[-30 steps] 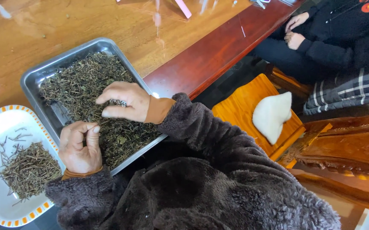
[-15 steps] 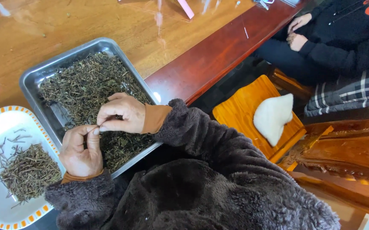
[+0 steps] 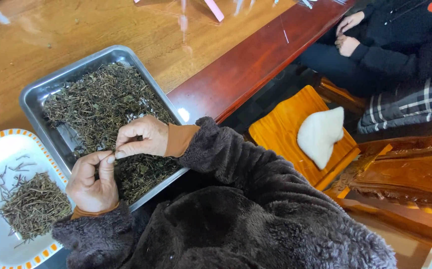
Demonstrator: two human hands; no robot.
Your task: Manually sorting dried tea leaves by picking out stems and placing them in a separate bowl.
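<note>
Wood table (image 3: 76,30) holds a tray (image 3: 36,92) of leaves (image 3: 101,99). Left hand (image 3: 92,180) and right hand (image 3: 141,137) pinch fingertips together, maybe on a stem too small to see; pinching softly looks best.

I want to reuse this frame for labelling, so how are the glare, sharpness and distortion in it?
Head view: the hands, left hand and right hand, and the dried leaves in the metal tray look sharp; bright glare patches sit on the wooden table near the top edge, with a small highlight on the tray's rim; the table edge bows slightly, suggesting a wide lens.

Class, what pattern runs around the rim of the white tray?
Orange and white checks edge the white tray, in the head view.
</note>
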